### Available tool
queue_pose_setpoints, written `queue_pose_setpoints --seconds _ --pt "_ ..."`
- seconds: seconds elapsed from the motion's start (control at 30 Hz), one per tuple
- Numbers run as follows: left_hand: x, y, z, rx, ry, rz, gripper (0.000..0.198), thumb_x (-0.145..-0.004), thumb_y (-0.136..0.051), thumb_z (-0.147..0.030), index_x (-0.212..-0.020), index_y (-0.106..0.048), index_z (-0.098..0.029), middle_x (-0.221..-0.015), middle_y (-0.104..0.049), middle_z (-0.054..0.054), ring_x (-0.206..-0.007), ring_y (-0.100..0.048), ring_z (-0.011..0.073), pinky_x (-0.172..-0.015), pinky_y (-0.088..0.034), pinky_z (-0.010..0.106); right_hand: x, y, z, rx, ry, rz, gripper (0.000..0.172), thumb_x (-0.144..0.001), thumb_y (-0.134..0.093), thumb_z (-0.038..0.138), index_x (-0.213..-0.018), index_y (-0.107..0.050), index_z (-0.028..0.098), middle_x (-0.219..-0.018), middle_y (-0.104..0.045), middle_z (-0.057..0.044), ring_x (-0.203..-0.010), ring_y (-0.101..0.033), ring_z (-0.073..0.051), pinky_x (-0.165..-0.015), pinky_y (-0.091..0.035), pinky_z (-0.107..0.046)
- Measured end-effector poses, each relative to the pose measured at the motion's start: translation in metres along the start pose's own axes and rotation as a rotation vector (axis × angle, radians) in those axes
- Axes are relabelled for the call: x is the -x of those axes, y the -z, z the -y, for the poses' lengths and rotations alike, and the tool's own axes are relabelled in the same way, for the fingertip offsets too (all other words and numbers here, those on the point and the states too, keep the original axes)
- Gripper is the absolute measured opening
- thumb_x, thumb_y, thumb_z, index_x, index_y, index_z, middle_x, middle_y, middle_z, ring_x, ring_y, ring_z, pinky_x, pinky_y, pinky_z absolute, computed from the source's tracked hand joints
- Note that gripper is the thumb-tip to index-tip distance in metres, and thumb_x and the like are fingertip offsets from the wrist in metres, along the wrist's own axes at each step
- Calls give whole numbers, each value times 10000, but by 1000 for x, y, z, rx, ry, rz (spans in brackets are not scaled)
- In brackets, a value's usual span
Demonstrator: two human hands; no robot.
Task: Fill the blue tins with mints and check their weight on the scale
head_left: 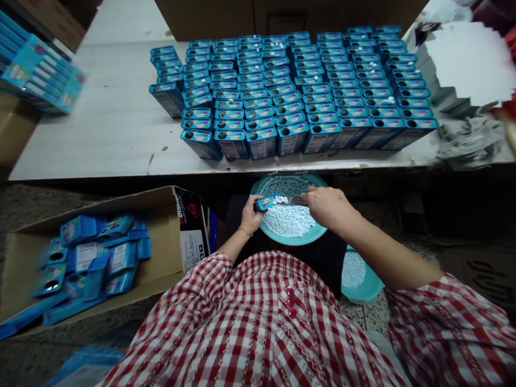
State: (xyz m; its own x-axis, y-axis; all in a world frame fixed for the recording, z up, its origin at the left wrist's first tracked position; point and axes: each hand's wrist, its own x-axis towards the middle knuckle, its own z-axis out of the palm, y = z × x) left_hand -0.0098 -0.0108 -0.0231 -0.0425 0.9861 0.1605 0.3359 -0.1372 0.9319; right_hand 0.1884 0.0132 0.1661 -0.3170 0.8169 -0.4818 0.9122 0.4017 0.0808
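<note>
My left hand (250,216) is closed around a small blue box (266,202), tilted over a teal basin (310,237) on my lap. White and pale blue candies (288,221) fill much of that basin. In my right hand (328,207) is a scoop (296,200), its handle hidden by my fingers. The scoop's end meets the open top of the box, and several white candies (280,199) lie there at the opening. How full the box is cannot be seen.
Rows of blue boxes (258,102) with round top openings stand on the white table (116,129). A cardboard carton (161,236) with loose blue boxes is at left. A second teal basin (368,287) with candies sits low at right. White cards (467,64) are stacked at the table's right.
</note>
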Motion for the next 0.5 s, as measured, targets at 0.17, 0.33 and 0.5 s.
queue_pose_setpoints --seconds 0.17,0.33,0.5 --pt "1 1 5 78 90 -20 408 -609 -667 -202 -984 -506 -206 -894 -583 4 -812 -568 160 -769 -446 303 9 -13 -21 -52 -47 -65 396 -787 -397 106 -1084 -627 232 -1008 -641 -90 -796 -617 -181 -582 -377 -246" --pt "1 -8 9 258 151 -39 485 -570 -720 -269 -985 -479 -206 -863 -567 0 -772 -570 148 -749 -457 302 14 -35 -40 -146 -87 -127 398 -812 -409 163 -1113 -616 320 -992 -649 -34 -771 -603 -168 -567 -355 -248" --pt "2 -23 9 345 208 -15 541 -561 -736 -310 -1007 -445 -214 -875 -573 0 -765 -584 144 -731 -466 297 18 -55 -45 -215 -128 -159 393 -831 -402 193 -1148 -602 313 -987 -648 -35 -836 -596 -182 -606 -376 -250"
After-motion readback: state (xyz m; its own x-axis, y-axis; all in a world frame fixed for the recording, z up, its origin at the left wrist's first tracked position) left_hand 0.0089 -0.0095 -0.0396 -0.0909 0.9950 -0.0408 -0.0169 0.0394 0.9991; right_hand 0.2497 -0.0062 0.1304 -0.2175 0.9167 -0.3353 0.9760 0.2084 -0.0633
